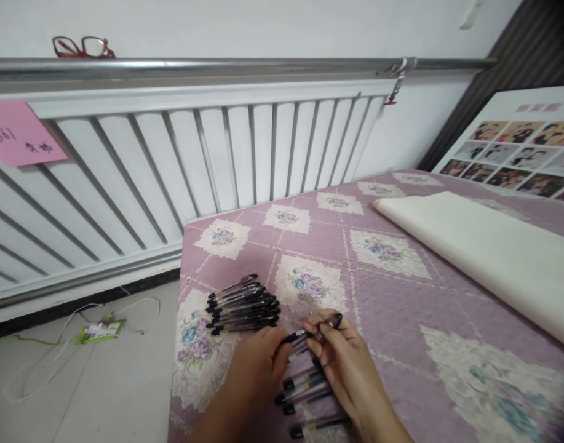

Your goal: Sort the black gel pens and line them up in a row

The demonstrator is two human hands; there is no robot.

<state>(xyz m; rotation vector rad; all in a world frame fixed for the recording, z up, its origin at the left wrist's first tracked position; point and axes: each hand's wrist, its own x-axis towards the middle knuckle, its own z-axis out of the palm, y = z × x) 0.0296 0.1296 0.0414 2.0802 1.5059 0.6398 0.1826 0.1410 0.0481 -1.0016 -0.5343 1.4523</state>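
Note:
My left hand [263, 358] is closed, pinching the black front part of a clear-barrelled pen [301, 335]. My right hand [344, 363] has its fingers and thumb closed around the pen's other side, and a rounded black cap [337, 320] pokes out above them. Whether cap and pen are joined is hidden by the fingers. Beyond my left hand lies a pile of black-capped pens [242, 306], roughly side by side. Several more pens [304, 394] lie below and between my hands, partly covered by my right wrist.
The pens rest on a purple quilted flowered bedspread [316, 240]. A folded cream cloth [489, 252] lies at right, before a photo board [516, 144]. A white radiator [245, 147] runs behind, with glasses [82, 47] on its pipe. A power strip [101, 331] with cables sits on the floor.

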